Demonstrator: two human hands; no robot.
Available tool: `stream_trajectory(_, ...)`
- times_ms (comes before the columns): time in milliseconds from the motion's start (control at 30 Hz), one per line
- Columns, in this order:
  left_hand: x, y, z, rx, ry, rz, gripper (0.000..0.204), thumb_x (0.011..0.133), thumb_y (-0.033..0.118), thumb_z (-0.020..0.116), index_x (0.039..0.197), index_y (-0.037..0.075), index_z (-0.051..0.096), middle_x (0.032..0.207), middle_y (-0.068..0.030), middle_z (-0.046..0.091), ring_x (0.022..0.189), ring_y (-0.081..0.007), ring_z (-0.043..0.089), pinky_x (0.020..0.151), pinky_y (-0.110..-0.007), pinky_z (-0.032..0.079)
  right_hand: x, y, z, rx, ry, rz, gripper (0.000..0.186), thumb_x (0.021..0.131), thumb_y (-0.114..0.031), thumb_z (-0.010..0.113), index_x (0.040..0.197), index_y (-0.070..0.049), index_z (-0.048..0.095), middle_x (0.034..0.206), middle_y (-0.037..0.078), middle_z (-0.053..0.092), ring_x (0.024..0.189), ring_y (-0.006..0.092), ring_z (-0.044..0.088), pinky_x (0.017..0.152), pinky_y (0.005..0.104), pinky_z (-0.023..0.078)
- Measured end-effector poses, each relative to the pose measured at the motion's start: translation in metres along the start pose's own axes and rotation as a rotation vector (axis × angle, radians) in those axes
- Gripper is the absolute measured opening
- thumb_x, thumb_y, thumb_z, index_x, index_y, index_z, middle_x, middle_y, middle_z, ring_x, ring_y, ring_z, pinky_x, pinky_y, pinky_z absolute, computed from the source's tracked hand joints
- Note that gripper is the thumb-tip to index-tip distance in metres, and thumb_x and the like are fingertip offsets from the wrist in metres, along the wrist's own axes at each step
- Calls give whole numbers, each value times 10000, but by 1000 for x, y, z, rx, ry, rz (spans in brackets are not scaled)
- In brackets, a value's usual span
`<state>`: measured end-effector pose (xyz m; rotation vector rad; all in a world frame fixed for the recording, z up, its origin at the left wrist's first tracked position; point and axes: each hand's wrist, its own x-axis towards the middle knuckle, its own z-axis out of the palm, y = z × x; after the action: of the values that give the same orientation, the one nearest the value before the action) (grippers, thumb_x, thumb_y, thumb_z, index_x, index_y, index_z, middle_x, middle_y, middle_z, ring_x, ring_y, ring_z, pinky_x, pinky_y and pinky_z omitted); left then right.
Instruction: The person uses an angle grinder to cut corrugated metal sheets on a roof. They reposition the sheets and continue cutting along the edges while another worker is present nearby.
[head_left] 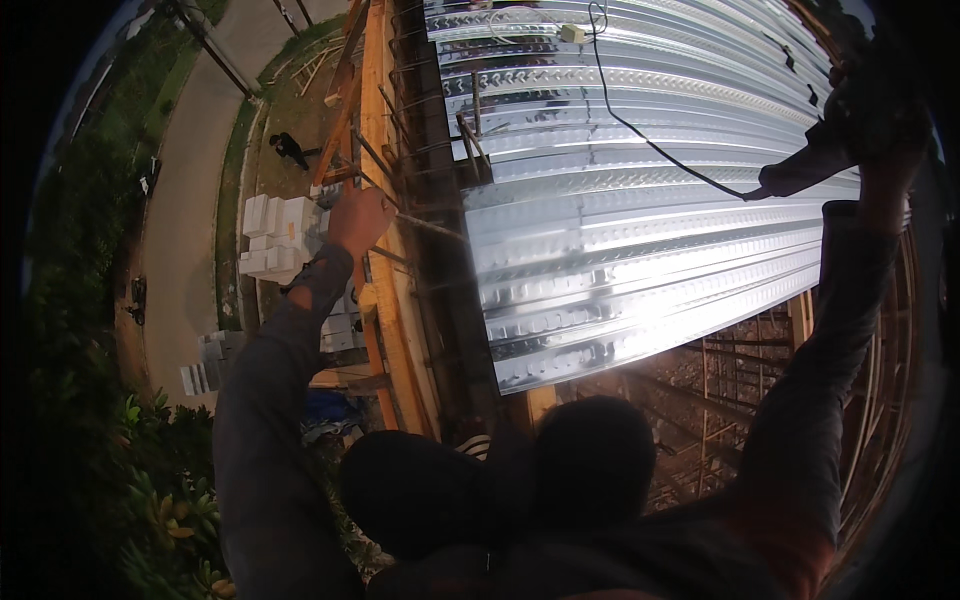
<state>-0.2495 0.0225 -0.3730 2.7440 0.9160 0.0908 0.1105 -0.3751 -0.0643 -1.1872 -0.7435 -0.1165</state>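
Note:
My left hand (360,218) is closed at the outer edge of the timber formwork (400,345). A rebar end (428,227) meets its fingers, but what they grip is hidden. Out at the far right, my right hand (890,175) is wrapped round a dark corded power tool (800,170), raised over the ribbed metal decking (640,235). Shadow hides the tool's front end. From its handle a black cord (640,135) runs back across the shiny sheets to a pale plug connector (573,33).
Rebar stubs (476,135) stick up along the beam gap between formwork and decking. Below the decking's near edge lies a deep drop with props (705,400). On the left, far down, are stacked white blocks (275,235), a person (288,148) and a road (185,210).

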Motion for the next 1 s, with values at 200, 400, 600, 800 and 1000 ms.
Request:
stream_trajectory(200, 9, -14, 22, 145, 109, 201, 293, 851, 340, 700, 888, 50, 722, 795, -155, 666, 816, -365, 637, 717, -521, 509, -113, -106, -51, -388, 118, 329, 584, 983, -540, 485, 1234, -15, 529, 957, 106, 628, 784, 190, 621, 705, 324, 541)
stream_trajectory(400, -28, 187, 13, -344, -372, 367, 526, 918, 505, 629, 1017, -6, 704, 950, -144, 698, 979, -292, 672, 824, -399, 514, -169, -26, -52, -125, -63, 961, 523, 963, -554, 549, 1028, -39, 611, 747, 55, 592, 598, 127, 585, 534, 250, 488)
stream_trajectory(600, -112, 334, 49, -1425, -791, 23, 779, 837, 348, 764, 1377, -50, 369, 1140, -154, 587, 957, -234, 653, 738, -353, 540, -228, 139, 1, -61, -48, 899, 468, 917, -481, 682, 1007, -32, 586, 767, 43, 596, 627, 128, 611, 550, 263, 502)
stream_trajectory(800, -133, 314, 108, -1268, -304, -388, 616, 799, 214, 798, 1230, -51, 448, 943, -137, 615, 565, -187, 644, 484, -305, 534, -280, 211, 41, -107, -132, 913, 545, 880, -403, 726, 1139, 47, 560, 932, 74, 618, 777, 138, 626, 679, 284, 511)
stream_trajectory(1000, -135, 291, 111, -1438, -394, -451, 496, 789, 211, 777, 1129, -44, 521, 787, -104, 631, 525, -165, 633, 451, -302, 523, -290, 253, 44, 395, -289, 1302, 635, 864, -473, 731, 1211, 19, 529, 958, 96, 643, 783, 181, 651, 691, 333, 545)
